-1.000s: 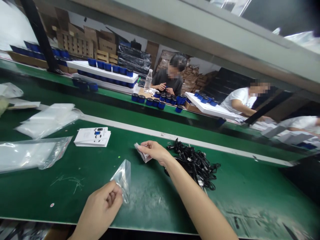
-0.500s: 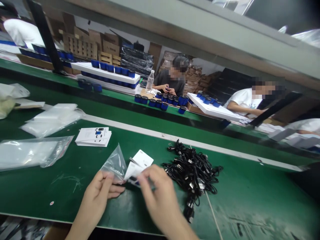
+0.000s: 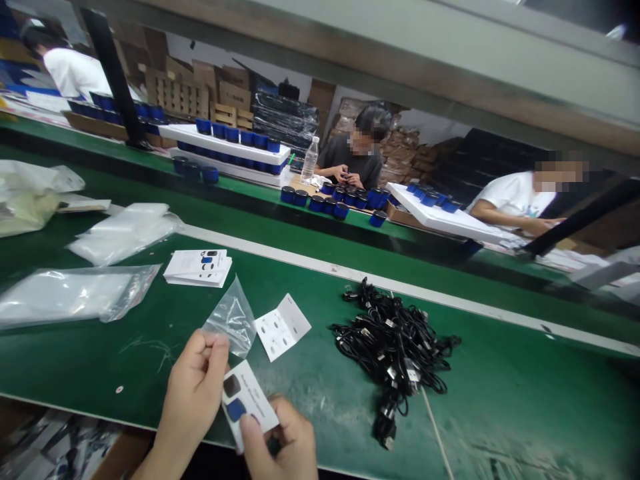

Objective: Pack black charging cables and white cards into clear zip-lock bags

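Note:
My left hand [image 3: 195, 380] is closed, pinching a small clear plastic bag [image 3: 233, 317] between thumb and fingers. In my right hand [image 3: 283, 437], the thumb presses on a folded leaflet [image 3: 250, 402] printed with dark and blue product pictures. That leaflet's left edge reaches close to my left fingers; whether they touch it I cannot tell. Just beyond lies an opened leaflet [image 3: 283, 327] with small drawings, standing partly unfolded on the green table. A stack of similar leaflets [image 3: 197, 268] rests to the left of the bag.
Black USB cables [image 3: 395, 340] lie in a tangled heap on the right. Clear bags [image 3: 125, 233] and a larger zip bag [image 3: 75, 293] are at the left. Across the green table [image 3: 480, 420], people sit by blue round items [image 3: 330, 205] and white foam trays [image 3: 440, 217].
My right hand has come nearer with a folded leaflet in it. The opened leaflet now lies apart from my hands. My left hand still pinches the bag, and the view has shifted slightly.

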`<state>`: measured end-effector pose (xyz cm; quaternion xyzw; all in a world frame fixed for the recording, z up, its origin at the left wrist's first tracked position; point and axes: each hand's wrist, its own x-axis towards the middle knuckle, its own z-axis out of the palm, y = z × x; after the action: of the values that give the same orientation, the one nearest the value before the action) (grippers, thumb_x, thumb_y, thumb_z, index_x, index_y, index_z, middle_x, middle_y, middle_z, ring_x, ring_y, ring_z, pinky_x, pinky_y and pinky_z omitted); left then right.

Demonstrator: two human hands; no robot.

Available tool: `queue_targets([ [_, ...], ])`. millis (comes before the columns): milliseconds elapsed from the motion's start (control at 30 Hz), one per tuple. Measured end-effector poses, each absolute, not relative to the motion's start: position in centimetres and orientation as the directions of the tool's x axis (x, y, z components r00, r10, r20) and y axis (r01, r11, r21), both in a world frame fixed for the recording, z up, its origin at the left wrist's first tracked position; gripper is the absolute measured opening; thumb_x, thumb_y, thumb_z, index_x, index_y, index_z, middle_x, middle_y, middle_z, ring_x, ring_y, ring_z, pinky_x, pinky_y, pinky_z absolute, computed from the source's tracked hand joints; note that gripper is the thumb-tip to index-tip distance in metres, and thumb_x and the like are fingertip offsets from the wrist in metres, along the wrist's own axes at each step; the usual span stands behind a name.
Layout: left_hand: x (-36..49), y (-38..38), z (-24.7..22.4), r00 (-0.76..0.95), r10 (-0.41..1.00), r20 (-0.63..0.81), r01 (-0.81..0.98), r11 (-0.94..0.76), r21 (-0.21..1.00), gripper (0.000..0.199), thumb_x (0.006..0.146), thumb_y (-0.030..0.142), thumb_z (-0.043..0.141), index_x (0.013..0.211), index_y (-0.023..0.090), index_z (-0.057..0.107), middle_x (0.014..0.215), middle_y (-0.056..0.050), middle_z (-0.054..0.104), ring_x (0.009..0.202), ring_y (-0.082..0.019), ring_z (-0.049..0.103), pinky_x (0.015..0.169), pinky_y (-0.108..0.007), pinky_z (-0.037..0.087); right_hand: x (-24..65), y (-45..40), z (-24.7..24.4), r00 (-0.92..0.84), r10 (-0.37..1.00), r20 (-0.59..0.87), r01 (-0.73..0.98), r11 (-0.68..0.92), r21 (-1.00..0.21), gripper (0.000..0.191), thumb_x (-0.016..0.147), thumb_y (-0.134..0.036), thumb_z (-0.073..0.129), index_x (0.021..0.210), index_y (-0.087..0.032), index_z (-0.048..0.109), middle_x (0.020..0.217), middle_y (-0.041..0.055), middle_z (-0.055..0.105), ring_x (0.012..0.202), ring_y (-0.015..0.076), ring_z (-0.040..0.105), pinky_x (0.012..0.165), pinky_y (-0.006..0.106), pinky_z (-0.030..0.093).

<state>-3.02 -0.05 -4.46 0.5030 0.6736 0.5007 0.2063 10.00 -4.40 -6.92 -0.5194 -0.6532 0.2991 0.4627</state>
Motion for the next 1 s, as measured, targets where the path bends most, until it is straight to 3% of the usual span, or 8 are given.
queue_targets([
  [67, -3.3, -0.3, -4.2, -0.354, 0.899, 0.257, 0.552, -0.021, 0.834, 0.024, 0.086, 0.042, 0.043, 0.070, 0.024, 0.045, 0.042, 0.010, 0.048, 0.036, -0.011, 0.051, 0.039, -0.018, 0.042, 10.9, -3.9, -6.2, -0.030, 0.903, 0.428, 0.455, 0.393, -0.799, 0.023, 0.080, -0.013, 0.054, 0.058, -0.021, 0.052, 0.052, -0.0023, 0.052, 0.046, 0.0124, 0.054, 0.044, 0.021, 0.042],
  [200, -3.2, -1.0, -3.5, -0.239, 0.902, 0.360, 0.722, -0.084, 0.687, 0.022, 0.086, 0.037, 0.046, 0.068, 0.024, 0.047, 0.042, 0.010, 0.050, 0.035, -0.009, 0.051, 0.040, -0.016, 0.038, 11.9, -3.1, -4.9, -0.129, 0.708, 0.695, 0.589, 0.618, -0.520, 0.016, 0.085, -0.009, 0.050, 0.086, -0.020, 0.062, 0.062, 0.0007, 0.062, 0.052, 0.0142, 0.058, 0.051, 0.024, 0.042],
  [367, -1.9, -2.0, -3.7, -0.053, 0.837, 0.545, 0.882, -0.217, 0.418, 0.023, 0.087, 0.028, 0.043, 0.065, 0.023, 0.049, 0.041, 0.009, 0.049, 0.031, -0.009, 0.049, 0.036, -0.018, 0.031, 11.3, -2.8, -5.0, -0.149, 0.686, 0.712, 0.780, 0.524, -0.341, 0.028, 0.093, -0.015, 0.039, 0.077, -0.019, 0.062, 0.053, 0.0003, 0.056, 0.041, 0.0149, 0.051, 0.044, 0.027, 0.031],
  [467, -1.0, -2.4, -4.0, 0.064, 0.814, 0.577, 0.892, -0.306, 0.333, 0.029, 0.089, 0.025, 0.040, 0.062, 0.023, 0.050, 0.042, 0.008, 0.048, 0.033, -0.009, 0.050, 0.038, -0.020, 0.032, 11.4, -2.7, -4.8, -0.113, 0.791, 0.601, 0.748, 0.466, -0.472, 0.031, 0.091, -0.015, 0.036, 0.073, -0.020, 0.061, 0.057, 0.0012, 0.056, 0.041, 0.0146, 0.050, 0.042, 0.027, 0.031],
  [633, -0.8, -2.7, -4.2, 0.178, 0.795, 0.580, 0.873, -0.400, 0.281, 0.031, 0.094, 0.025, 0.034, 0.069, 0.022, 0.052, 0.061, 0.002, 0.055, 0.049, -0.011, 0.059, 0.048, -0.019, 0.043, 12.9, -2.8, -3.6, -0.235, 0.916, 0.326, 0.461, 0.400, -0.792, 0.025, 0.080, -0.010, 0.042, 0.083, -0.022, 0.064, 0.073, 0.0007, 0.061, 0.062, 0.0138, 0.061, 0.055, 0.020, 0.045],
  [767, -1.1, -3.1, -4.1, 0.219, 0.791, 0.572, 0.871, -0.422, 0.250, 0.021, 0.092, 0.024, 0.038, 0.080, 0.021, 0.055, 0.078, -0.002, 0.050, 0.058, -0.011, 0.060, 0.052, -0.019, 0.046, 13.4, -2.6, -3.4, -0.051, 0.959, 0.277, 0.385, 0.275, -0.881, 0.014, 0.078, -0.011, 0.054, 0.087, -0.020, 0.060, 0.077, 0.0010, 0.061, 0.065, 0.0129, 0.062, 0.061, 0.020, 0.050],
  [867, -1.1, -3.5, -4.1, 0.259, 0.803, 0.536, 0.838, -0.463, 0.289, 0.016, 0.091, 0.023, 0.040, 0.082, 0.022, 0.053, 0.081, -0.001, 0.048, 0.064, -0.012, 0.060, 0.059, -0.019, 0.048, 12.9, -1.9, -3.9, -0.036, 0.977, 0.208, 0.330, 0.208, -0.921, 0.026, 0.073, -0.008, 0.057, 0.097, -0.017, 0.059, 0.082, 0.0034, 0.064, 0.069, 0.0143, 0.064, 0.064, 0.022, 0.051],
  [1000, -1.0, -3.7, -4.8, 0.325, 0.808, 0.492, 0.760, -0.533, 0.373, 0.013, 0.090, 0.021, 0.039, 0.084, 0.022, 0.050, 0.080, 0.001, 0.051, 0.071, -0.010, 0.061, 0.067, -0.014, 0.047, 12.0, -1.2, -4.7, -0.141, 0.990, 0.003, 0.304, 0.046, -0.952, 0.012, 0.075, -0.007, 0.055, 0.073, -0.016, 0.064, 0.062, -0.0002, 0.064, 0.055, 0.0121, 0.061, 0.048, 0.017, 0.043],
])
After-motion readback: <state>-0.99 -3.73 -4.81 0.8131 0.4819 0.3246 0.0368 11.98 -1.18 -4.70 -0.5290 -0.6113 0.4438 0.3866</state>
